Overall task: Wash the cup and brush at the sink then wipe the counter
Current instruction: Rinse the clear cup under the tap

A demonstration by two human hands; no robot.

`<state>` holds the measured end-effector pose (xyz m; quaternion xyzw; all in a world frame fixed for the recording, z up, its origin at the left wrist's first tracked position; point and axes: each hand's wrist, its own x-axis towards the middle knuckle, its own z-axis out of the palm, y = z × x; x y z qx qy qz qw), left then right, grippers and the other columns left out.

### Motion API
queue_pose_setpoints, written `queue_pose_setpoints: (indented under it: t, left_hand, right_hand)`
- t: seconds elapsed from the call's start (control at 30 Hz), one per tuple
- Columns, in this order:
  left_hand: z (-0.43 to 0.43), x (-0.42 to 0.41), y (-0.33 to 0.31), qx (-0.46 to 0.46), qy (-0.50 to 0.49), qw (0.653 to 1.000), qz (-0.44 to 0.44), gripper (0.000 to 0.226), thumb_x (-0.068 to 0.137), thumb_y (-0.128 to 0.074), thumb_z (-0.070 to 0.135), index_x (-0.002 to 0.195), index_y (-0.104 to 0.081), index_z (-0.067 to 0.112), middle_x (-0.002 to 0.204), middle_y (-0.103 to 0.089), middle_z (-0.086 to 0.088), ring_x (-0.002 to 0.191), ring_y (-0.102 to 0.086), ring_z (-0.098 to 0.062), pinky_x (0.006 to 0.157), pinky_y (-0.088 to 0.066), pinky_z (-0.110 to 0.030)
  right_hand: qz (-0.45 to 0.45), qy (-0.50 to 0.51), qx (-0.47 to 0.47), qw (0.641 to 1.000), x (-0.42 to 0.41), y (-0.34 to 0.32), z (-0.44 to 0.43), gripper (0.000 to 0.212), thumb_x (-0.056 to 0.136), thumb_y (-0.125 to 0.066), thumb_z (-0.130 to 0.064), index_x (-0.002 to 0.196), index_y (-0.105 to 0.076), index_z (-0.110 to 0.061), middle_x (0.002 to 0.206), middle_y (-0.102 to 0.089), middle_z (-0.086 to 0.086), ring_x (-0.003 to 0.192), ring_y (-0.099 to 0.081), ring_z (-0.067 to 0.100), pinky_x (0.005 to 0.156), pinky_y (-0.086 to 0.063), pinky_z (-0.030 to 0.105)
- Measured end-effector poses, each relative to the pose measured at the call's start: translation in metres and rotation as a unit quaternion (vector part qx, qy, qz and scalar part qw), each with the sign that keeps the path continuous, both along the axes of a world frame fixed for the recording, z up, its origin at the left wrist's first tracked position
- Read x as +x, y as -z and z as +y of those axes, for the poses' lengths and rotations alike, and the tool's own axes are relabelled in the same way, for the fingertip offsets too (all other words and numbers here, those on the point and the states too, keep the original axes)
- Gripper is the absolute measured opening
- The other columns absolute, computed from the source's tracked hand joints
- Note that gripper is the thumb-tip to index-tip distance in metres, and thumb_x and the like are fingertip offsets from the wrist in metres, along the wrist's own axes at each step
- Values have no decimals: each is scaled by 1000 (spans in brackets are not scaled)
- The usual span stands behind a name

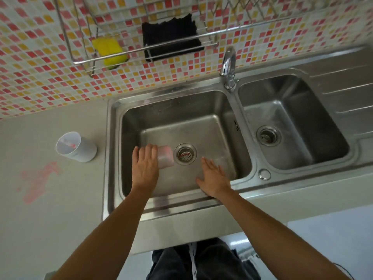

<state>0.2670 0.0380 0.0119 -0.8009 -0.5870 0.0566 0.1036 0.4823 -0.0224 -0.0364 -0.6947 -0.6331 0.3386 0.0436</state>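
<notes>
A translucent pinkish cup [166, 156] lies on its side on the floor of the left sink basin [181, 110], just left of the drain [185, 154]. My left hand [145, 164] hovers flat over its left part, fingers apart, partly hiding it. My right hand [213, 176] is spread open over the basin's front right, holding nothing. A white cup [77, 147] stands tilted on the counter [60, 219] left of the sink, with something reddish inside. I cannot make out a brush.
Pink smears [38, 178] mark the counter at the left. The faucet [229, 65] stands between the two basins. A wire rack on the tiled wall holds a yellow sponge [110, 50] and a black cloth [171, 39]. The right basin [290, 122] has a drainboard beside it.
</notes>
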Motion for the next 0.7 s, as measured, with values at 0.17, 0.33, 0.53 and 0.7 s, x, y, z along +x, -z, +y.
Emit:
queue_pose_setpoints:
  t: [0.17,0.33,0.53,0.7]
  left_hand:
    - [28,43,-3,4,-46,979,-200,69,69,-79,35,122,-46,4,112,-53,-16,108,-55,-33,106,-37,-55]
    - [69,113,-30,27,-13,944,-329,70,57,-83,30,114,-54,3,101,-57,-13,93,-56,-31,87,-45,-46]
    - [99,176,-50,-69,-9,876,-478,81,59,-90,35,126,-50,11,118,-55,-4,110,-50,-20,100,-43,-38]
    - [110,193,-54,-89,-7,845,-527,80,56,-91,29,126,-53,14,118,-58,-1,112,-53,-18,100,-45,-44]
  right_hand:
    - [157,246,142,946,56,-39,55,66,96,-53,-35,152,-22,-19,156,-29,4,141,-31,23,115,-27,37]
    - [160,314,211,912,124,-82,149,61,98,-51,-23,150,-22,-8,153,-33,10,138,-33,27,108,-26,28]
    - [49,184,164,968,152,-81,217,39,100,-47,-29,136,-47,-14,127,-57,9,113,-56,26,94,-40,32]
    - [-27,89,121,988,153,-68,232,25,96,-50,-16,120,-56,-15,113,-64,9,99,-62,28,89,-49,35]
